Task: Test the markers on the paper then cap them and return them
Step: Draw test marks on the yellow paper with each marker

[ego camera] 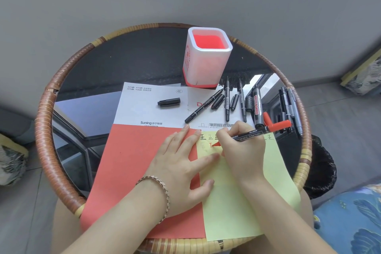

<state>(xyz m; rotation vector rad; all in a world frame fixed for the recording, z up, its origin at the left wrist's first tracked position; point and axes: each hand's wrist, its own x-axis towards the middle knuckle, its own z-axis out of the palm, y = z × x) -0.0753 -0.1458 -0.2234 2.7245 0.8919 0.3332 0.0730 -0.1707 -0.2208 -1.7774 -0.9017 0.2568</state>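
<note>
While the right hand (243, 150) grips a black marker with a red nib (253, 133), its barrel reading "Permanent Marker" and "No.6824", the nib touches the pale yellow paper sheet (237, 208) just below a row of handwritten "正" marks. The left hand (181, 163) lies flat with fingers spread, pressing across the yellow sheet and the red paper sheet (127, 167) beside it. Behind them, white printed sheets (144, 109) bearing "Suning" and Chinese print carry slim black markers (227, 101), a loose black cap (169, 102) and a thick black marker labelled "WHITEBOARD" (256, 107). A white square pen holder with a red inside (206, 62) stands at the back of the round glass-topped rattan bench (49, 130).
</note>
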